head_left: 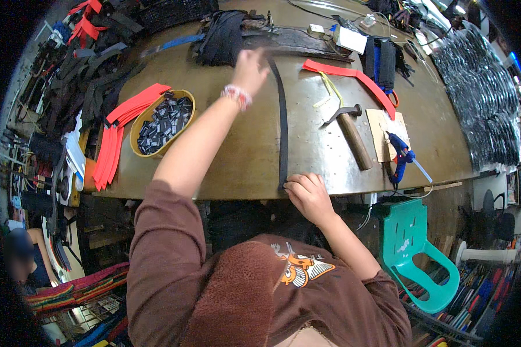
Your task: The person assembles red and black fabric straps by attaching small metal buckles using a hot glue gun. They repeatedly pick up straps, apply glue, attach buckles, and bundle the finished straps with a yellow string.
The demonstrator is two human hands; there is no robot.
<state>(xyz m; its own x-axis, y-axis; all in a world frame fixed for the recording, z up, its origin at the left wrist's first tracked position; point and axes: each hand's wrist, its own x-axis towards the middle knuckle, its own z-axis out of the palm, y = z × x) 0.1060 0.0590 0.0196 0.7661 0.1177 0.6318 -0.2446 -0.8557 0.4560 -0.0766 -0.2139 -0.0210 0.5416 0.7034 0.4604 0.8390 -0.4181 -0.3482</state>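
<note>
Along the middle of the metal-topped workbench [237,156], a long black webbing strap [283,124] is laid out from its far side to its near edge. The far end of the strap is pinched in the left hand [250,68], which is stretched out over the bench with the fingers closed on it. The near end is pressed flat at the bench edge by the right hand [308,194], fingertips bunched on the webbing.

For a clean result, the strap is best kept taut and untwisted between the two hands, with equal pull, so that it lies straight on the bench. The near end should be held firmly against the edge so it cannot slip.

To the right of the strap, a hammer [351,130] and a blue glue gun [403,155] lie within reach. To its left, a yellow oval tub of small black pieces [163,121] and a stack of orange strips [116,136] are set well apart from it.
</note>
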